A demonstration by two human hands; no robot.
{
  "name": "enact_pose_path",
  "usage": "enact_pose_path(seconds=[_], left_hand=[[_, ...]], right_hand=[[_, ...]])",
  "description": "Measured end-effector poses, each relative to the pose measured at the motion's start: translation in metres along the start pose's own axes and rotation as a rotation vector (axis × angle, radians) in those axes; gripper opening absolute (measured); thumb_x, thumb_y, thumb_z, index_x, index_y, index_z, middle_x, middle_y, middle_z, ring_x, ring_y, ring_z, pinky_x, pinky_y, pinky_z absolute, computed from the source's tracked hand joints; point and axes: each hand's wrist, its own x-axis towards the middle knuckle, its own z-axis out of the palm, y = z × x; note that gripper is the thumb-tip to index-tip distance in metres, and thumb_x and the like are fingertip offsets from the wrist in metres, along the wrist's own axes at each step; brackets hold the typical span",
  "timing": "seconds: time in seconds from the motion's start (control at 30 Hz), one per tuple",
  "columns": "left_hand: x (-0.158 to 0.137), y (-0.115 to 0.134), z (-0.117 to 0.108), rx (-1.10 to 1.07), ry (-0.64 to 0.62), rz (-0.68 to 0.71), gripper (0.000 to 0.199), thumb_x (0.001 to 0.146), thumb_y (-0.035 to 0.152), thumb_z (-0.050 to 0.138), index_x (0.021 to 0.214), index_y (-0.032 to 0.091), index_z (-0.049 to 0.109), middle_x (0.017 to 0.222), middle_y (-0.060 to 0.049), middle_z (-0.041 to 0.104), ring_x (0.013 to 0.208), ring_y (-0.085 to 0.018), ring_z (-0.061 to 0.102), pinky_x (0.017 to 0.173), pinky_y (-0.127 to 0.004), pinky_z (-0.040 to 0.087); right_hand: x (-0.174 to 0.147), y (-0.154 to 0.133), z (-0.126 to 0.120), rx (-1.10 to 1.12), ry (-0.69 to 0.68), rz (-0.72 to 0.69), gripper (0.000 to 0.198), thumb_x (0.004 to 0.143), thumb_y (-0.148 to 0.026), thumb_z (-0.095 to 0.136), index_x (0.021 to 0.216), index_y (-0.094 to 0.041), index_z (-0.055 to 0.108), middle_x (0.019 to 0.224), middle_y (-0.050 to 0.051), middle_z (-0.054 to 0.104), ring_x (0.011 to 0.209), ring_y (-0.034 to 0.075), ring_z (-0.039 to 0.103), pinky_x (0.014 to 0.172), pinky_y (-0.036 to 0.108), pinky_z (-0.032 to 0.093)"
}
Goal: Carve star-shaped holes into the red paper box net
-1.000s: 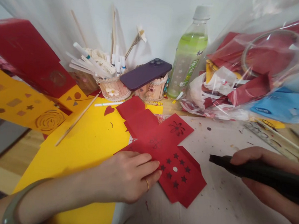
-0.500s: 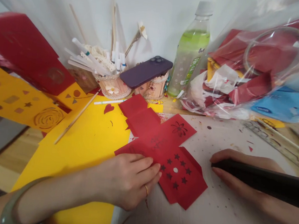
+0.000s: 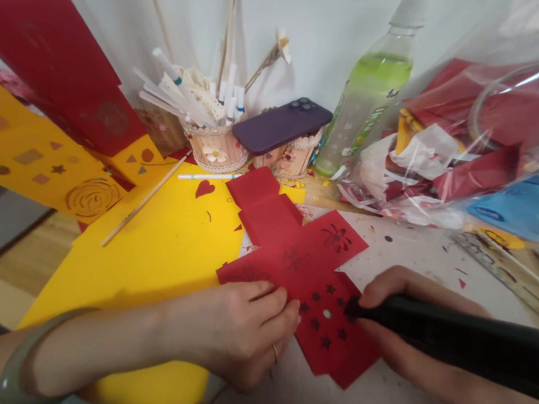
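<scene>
A red paper piece (image 3: 288,254), shaped like an unfolded box, lies over a yellow sheet and a whitish surface. One panel bears a ring of star shapes around a pale round spot; another shows a dark flower shape. Curled at its near edge, the fingers of my left hand (image 3: 257,334) are closed on the paper, the thumb hidden. My right hand (image 3: 407,298) is wrapped around a long black tool (image 3: 447,336) of a kind I cannot make out. Its dark tip is over the star panel's right side; contact is unclear.
Behind stand a pen basket (image 3: 215,149), a dark phone (image 3: 284,124) resting on another basket, and a green drink bottle (image 3: 372,101). A clear bag (image 3: 494,141) of scraps is at right. A wooden stick (image 3: 146,199) crosses the yellow sheet (image 3: 176,231); red and yellow papers (image 3: 63,68) stand left.
My right hand has moved left, bringing the black tool's tip from beside the red paper to over the star panel. My left hand stays at the paper's edge. The whole view has shifted slightly.
</scene>
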Motion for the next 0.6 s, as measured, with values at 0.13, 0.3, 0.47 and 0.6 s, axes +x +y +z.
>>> enact_pose_path(seconds=[0.13, 0.3, 0.47, 0.6], left_hand=[[-0.001, 0.000, 0.000, 0.010, -0.020, 0.006, 0.037, 0.089, 0.012, 0.032, 0.097, 0.009, 0.069, 0.102, -0.009, 0.070, 0.082, -0.018, 0.066, 0.069, -0.029, 0.055], [-0.002, -0.001, 0.000, 0.001, -0.027, 0.001, 0.041, 0.089, 0.010, 0.029, 0.098, 0.008, 0.069, 0.101, -0.010, 0.070, 0.083, -0.020, 0.066, 0.068, -0.030, 0.055], [-0.003, 0.000, 0.001, -0.007, -0.016, 0.001, 0.046, 0.088, 0.008, 0.026, 0.099, 0.007, 0.070, 0.102, -0.011, 0.070, 0.086, -0.021, 0.066, 0.068, -0.030, 0.055], [-0.003, 0.001, 0.003, -0.021, -0.020, 0.000, 0.046, 0.088, 0.007, 0.025, 0.100, 0.006, 0.069, 0.102, -0.012, 0.070, 0.087, -0.022, 0.066, 0.069, -0.031, 0.056]], right_hand=[[0.009, 0.003, 0.020, 0.141, -0.166, -0.132, 0.008, 0.066, -0.017, 0.054, 0.065, -0.025, 0.052, 0.053, -0.006, 0.058, 0.044, 0.011, 0.052, 0.042, 0.023, 0.043], [0.010, 0.013, 0.027, 0.194, -0.220, -0.112, 0.011, 0.072, -0.016, 0.052, 0.076, -0.025, 0.056, 0.064, -0.005, 0.063, 0.054, 0.011, 0.058, 0.050, 0.022, 0.046], [0.005, 0.016, 0.031, 0.170, -0.148, -0.221, 0.013, 0.074, -0.013, 0.054, 0.074, -0.026, 0.054, 0.056, -0.007, 0.061, 0.044, 0.008, 0.055, 0.042, 0.018, 0.044], [0.006, 0.020, 0.030, 0.110, -0.158, -0.352, 0.017, 0.074, -0.010, 0.056, 0.076, -0.026, 0.052, 0.054, -0.009, 0.059, 0.039, 0.006, 0.052, 0.039, 0.014, 0.042]])
